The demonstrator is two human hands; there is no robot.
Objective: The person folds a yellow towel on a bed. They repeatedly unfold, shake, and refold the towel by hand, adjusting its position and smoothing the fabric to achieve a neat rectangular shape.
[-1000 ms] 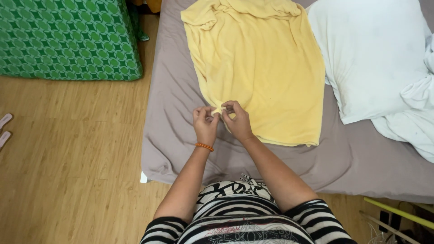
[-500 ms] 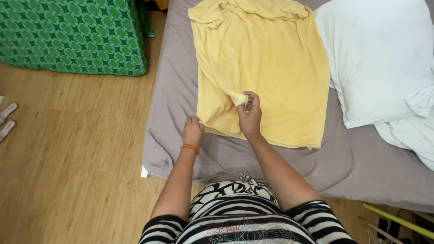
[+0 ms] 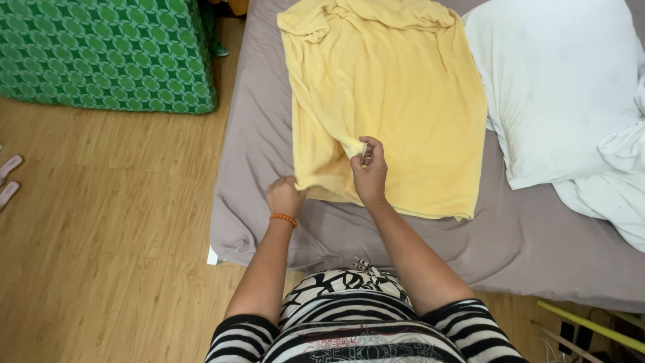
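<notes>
both hands grip the yellow shirt (image 3: 396, 101), spread flat on the grey bed sheet (image 3: 269, 154): left hand (image 3: 283, 195) pinches its bottom corner, right hand (image 3: 369, 171) bunches a fold, likely to pull the hem taut beside the white pillow (image 3: 557, 87).

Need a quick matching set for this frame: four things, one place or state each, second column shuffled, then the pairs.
Things:
1. yellow shirt
2. white pillow
3. left hand
4. right hand

Places or states:
A. lies at the right side of the bed
B. pinches a raised fold of cloth
C. grips the shirt's near left corner
D. lies spread flat on the grey sheet

Pairs: 1-D, 2-A, 3-C, 4-B
</notes>
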